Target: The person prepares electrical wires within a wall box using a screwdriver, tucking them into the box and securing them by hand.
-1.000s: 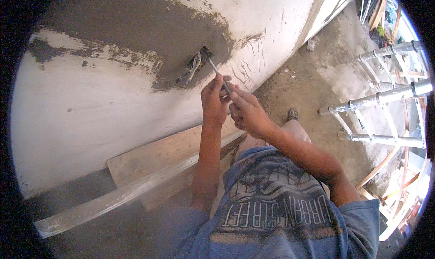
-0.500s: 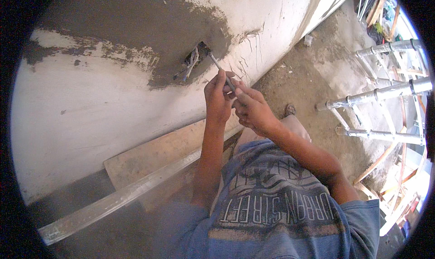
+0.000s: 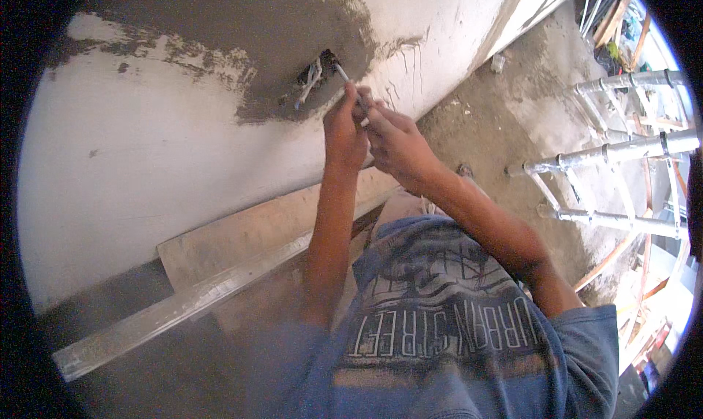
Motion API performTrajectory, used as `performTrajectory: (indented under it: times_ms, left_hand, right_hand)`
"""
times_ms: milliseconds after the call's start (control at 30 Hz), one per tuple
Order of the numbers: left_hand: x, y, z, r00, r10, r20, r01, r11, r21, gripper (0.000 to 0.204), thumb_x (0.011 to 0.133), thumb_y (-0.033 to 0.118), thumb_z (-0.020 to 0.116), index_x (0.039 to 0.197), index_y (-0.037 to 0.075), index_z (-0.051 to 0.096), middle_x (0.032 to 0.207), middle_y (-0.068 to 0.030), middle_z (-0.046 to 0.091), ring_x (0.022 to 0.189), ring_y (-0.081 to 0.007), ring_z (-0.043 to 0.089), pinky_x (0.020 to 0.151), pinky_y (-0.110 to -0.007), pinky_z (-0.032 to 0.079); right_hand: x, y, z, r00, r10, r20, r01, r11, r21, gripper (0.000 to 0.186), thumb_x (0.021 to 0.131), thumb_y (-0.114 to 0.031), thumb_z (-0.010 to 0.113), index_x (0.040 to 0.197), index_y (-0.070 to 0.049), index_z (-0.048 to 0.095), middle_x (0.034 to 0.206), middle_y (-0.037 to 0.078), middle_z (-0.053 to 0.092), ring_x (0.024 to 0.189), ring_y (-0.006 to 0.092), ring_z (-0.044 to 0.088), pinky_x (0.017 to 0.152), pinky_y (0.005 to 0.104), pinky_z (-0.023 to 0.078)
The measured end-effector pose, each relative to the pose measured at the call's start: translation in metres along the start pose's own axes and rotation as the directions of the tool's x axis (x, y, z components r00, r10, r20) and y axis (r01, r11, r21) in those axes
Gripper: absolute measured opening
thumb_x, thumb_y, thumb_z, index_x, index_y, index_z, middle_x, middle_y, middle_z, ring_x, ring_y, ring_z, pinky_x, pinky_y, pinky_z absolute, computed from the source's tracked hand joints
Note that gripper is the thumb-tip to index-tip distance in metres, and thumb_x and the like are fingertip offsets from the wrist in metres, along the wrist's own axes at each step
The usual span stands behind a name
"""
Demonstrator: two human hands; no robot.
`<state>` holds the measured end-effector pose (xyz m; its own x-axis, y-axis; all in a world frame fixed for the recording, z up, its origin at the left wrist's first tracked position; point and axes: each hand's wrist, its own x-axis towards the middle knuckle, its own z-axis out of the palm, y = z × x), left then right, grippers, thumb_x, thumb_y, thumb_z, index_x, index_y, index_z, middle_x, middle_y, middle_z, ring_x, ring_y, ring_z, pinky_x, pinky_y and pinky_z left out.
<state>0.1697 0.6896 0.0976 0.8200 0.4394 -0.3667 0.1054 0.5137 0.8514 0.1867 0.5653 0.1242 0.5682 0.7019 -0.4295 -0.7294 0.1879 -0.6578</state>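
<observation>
A rectangular opening (image 3: 329,57) with a bundle of pale wires (image 3: 313,76) poking out sits in fresh grey plaster (image 3: 282,34) on the wall. A slim screwdriver (image 3: 341,72) slants up to the opening's right edge, its tip at the rim. My left hand (image 3: 344,133) pinches it along the shaft, close to the wall. Just behind, my right hand (image 3: 399,146) is closed around the handle end, which the fingers largely hide. Both hands nearly touch each other.
Below the hands, a long board (image 3: 220,254) and a metal straightedge bar (image 3: 183,302) run along the wall's foot. Metal scaffold tubes (image 3: 622,151) stand at the right, with wood scraps and debris beyond. Rough concrete floor (image 3: 483,126) lies between wall and scaffold.
Both hands have moved slightly up in the picture, nearer the opening, with the screwdriver still held. Its tip stays at the opening's right edge. The view has shifted a little.
</observation>
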Motion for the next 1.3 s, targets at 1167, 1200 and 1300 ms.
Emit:
performTrajectory:
  times_ms: [1167,1200,1300]
  left_hand:
    - [0.025,-0.007,-0.005,0.996,0.086,0.035,-0.081,0.99,-0.117,0.028,0.097,0.028,0.05,0.098,0.002,0.057,0.083,-0.0077,0.059,0.081,-0.0203,0.06,0.081,-0.035,0.051]
    - [0.013,-0.009,-0.003,0.997,0.078,-0.005,-0.078,0.993,-0.083,0.027,0.097,0.028,0.051,0.096,0.003,0.058,0.082,-0.0075,0.059,0.079,-0.0202,0.06,0.081,-0.034,0.051]
    - [-0.006,-0.006,-0.001,0.997,0.082,-0.013,-0.083,0.994,-0.066,0.026,0.096,0.027,0.053,0.093,0.002,0.058,0.08,-0.008,0.06,0.08,-0.0205,0.061,0.083,-0.035,0.051]
  right_hand:
    - [0.054,0.032,-0.032,0.706,-0.682,0.19,0.659,0.535,-0.528,0.036,0.094,-0.018,0.041,0.113,0.009,0.055,0.09,0.024,0.065,0.079,0.0308,0.063,0.075,0.0411,0.048]
    - [0.042,0.036,-0.032,0.694,-0.692,0.198,0.676,0.533,-0.508,0.036,0.093,-0.017,0.041,0.115,0.009,0.054,0.094,0.024,0.065,0.083,0.0318,0.062,0.078,0.0415,0.047]
    - [0.026,0.038,-0.025,0.768,-0.622,0.154,0.617,0.653,-0.439,0.039,0.093,-0.021,0.041,0.114,0.01,0.054,0.088,0.018,0.063,0.08,0.026,0.06,0.074,0.0365,0.047]
